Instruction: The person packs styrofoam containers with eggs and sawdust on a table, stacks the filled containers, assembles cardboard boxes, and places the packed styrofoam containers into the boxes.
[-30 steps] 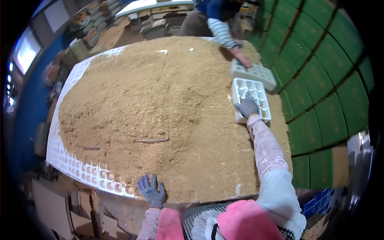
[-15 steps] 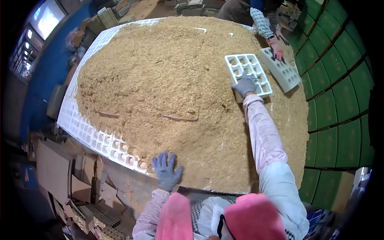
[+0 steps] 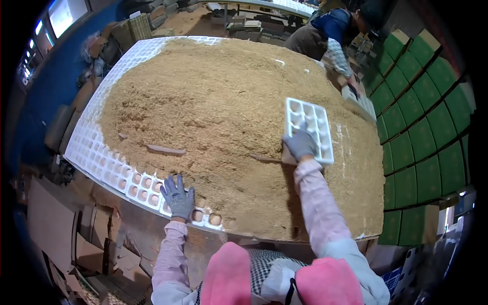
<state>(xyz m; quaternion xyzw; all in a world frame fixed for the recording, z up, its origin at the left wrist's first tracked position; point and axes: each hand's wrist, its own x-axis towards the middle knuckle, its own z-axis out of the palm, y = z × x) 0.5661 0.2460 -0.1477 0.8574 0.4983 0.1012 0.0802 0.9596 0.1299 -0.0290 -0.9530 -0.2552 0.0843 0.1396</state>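
My right hand (image 3: 302, 144), in a grey glove, grips the near left part of a white foam tray (image 3: 325, 136) with square cells. The tray is over the brown husk-like material (image 3: 229, 101) heaped on the table; I cannot tell whether it touches. My left hand (image 3: 178, 197), also gloved in grey, lies with fingers spread at the near edge, over white cell trays (image 3: 101, 161) set side by side. Several cells beside it hold pale round things (image 3: 215, 218), partly buried.
Across the table a person (image 3: 330, 35) handles another white tray (image 3: 363, 104). Green boxes (image 3: 427, 142) are stacked along the right. Cardboard pieces (image 3: 53, 216) lie at the lower left. Thin strips (image 3: 166, 150) rest on the husk heap.
The tray in my right hand has come nearer to me and left. My left hand has shifted left, and more cells show beside it. The other person's tray has moved farther off.
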